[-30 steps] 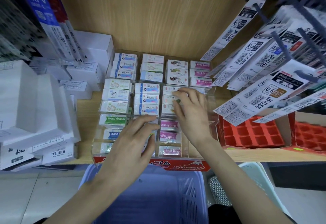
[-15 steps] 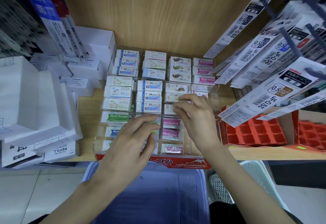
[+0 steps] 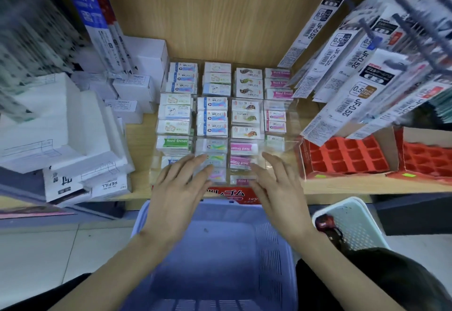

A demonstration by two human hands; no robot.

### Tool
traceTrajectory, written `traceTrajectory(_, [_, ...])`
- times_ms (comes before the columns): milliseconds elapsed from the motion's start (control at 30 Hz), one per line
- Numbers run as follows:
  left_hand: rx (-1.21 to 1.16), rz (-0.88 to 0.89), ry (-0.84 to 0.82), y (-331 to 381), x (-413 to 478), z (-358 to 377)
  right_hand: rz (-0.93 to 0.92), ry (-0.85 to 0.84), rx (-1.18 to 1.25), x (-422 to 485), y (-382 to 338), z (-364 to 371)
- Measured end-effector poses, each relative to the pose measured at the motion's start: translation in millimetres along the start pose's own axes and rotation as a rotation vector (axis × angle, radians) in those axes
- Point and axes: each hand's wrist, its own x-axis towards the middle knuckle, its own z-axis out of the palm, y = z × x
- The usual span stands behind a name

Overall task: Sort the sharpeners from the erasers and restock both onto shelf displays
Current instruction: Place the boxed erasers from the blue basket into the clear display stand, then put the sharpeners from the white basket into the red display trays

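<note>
Head | left hand [image 3: 178,193], right hand [image 3: 278,188] spread flat, holding nothing | front erasers [image 3: 241,163] partly hidden, blurred

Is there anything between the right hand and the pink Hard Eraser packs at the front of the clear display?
Nothing visible. The right hand, with its fingers straight, is just to the right of the pink Hard Eraser packs and partly over the frontmost one. The clear display is open on top.

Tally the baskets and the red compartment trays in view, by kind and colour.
Lavender-blue basket: 1
White basket: 1
Red compartment trays: 2
Total: 4
</note>
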Motion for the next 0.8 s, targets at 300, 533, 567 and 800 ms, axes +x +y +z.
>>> traceTrajectory(300, [-0.072, 0.003, -0.040, 5.9, 2.9, 14.3, 0.054, -0.177, -0.075, -13.6, 21.4, 11.5])
traceTrajectory(533, [0.033, 0.092, 0.026, 19.2, -4.3, 9.4, 0.096, -0.203, 0.031, -21.5, 11.0, -23.3])
traceTrajectory(567, [0.035, 0.129, 0.045, 28.1, -5.5, 8.3, 0.075, -0.180, 0.035, -28.0, 12.0, -34.9])
traceTrajectory(800, [-0.368, 0.267, -0.249, 128.1, -16.1, 34.9, 0.421, -0.411, 0.288, -92.0, 95.0, -128.8])
